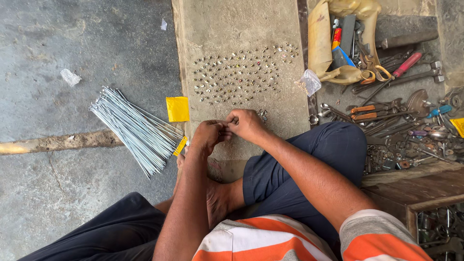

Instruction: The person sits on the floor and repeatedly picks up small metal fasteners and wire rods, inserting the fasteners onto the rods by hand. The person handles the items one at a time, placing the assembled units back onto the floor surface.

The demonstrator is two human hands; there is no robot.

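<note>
Down on the ground, a person sits with legs folded, and both hands meet over a flat grey concrete slab [241, 34]. The left hand [209, 135] is curled almost shut, with its fingertips pinched together. The right hand [246, 124] is curled the same way, and its fingertips touch those of the left hand. Something very small seems to be pinched between them, but it is too tiny and too hidden to tell what it is.

Just past the hands, many small shiny metal nipples [239, 72] stand in neat rows on the slab. The rows run from side to side, rising a little to the right. A few more little metal bits [263, 114] lie right beside the right hand.

To the left lies a bundle of long thin silver wheel spokes [135, 128] on the grey floor. Its long axis runs slantwise, from far left down toward the left hand, and the ends fan out. A yellow paper wrapper [178, 108] lies near it.

To the right, a messy pile of metal hand tools [401, 111] lies well apart from the hands.
</note>
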